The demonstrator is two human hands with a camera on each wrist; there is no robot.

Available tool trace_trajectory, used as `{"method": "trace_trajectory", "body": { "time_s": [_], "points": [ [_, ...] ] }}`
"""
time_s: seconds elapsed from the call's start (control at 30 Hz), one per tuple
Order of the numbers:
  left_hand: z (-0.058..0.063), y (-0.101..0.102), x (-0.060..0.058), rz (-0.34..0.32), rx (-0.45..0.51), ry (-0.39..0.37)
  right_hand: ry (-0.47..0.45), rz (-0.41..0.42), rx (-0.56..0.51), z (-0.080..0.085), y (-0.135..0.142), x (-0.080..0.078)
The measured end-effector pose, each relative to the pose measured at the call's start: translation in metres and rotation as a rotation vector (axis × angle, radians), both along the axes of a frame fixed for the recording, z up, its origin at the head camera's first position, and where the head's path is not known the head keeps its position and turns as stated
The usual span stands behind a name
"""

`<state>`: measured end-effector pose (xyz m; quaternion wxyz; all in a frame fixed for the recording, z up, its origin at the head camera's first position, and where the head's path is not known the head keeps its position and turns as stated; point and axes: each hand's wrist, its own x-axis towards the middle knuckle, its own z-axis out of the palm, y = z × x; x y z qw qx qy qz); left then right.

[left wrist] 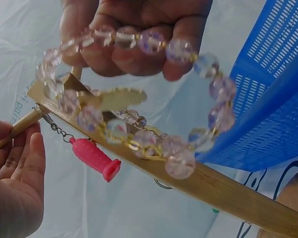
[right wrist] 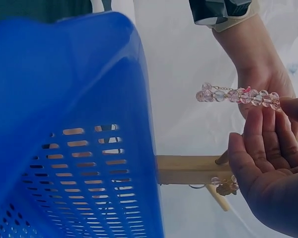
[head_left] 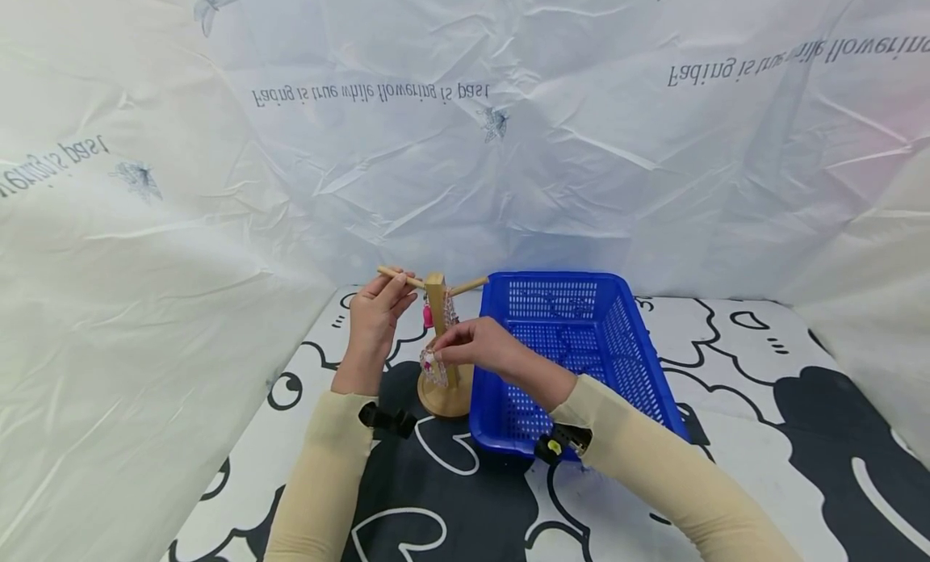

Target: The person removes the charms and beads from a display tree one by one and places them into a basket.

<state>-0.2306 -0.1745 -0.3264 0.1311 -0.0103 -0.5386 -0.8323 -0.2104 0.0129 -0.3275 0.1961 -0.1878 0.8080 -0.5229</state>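
A wooden jewellery stand [head_left: 435, 291] with side pegs and a round base stands left of the basket. My left hand [head_left: 373, 324] pinches its left peg [head_left: 385, 271] near the outer end. In front of the post, my right hand [head_left: 483, 346] holds a bracelet [head_left: 433, 370] of clear pinkish beads between thumb and fingers. The left wrist view shows the bracelet as an open loop with a gold leaf-shaped charm [left wrist: 121, 98]. A pink keychain [left wrist: 94, 156] hangs by its chain from the left peg, close to the post. Another beaded bracelet [head_left: 450, 308] hangs on the right peg.
A blue perforated basket [head_left: 647, 360] stands right of the stand, close to its base, with some dark items inside that are hard to make out. The patterned black-and-white tabletop [head_left: 458, 505] extends in front. White plastic sheeting [head_left: 465, 182] surrounds the table.
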Motion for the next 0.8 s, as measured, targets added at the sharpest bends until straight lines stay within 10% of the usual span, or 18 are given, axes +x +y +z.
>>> {"method": "trace_trajectory", "body": {
  "time_s": [0.8],
  "points": [
    [0.0, 0.0, 0.0, 0.007, -0.008, -0.005, 0.036, 0.076, 0.019, 0.015, 0.033, 0.006]
  ]
}}
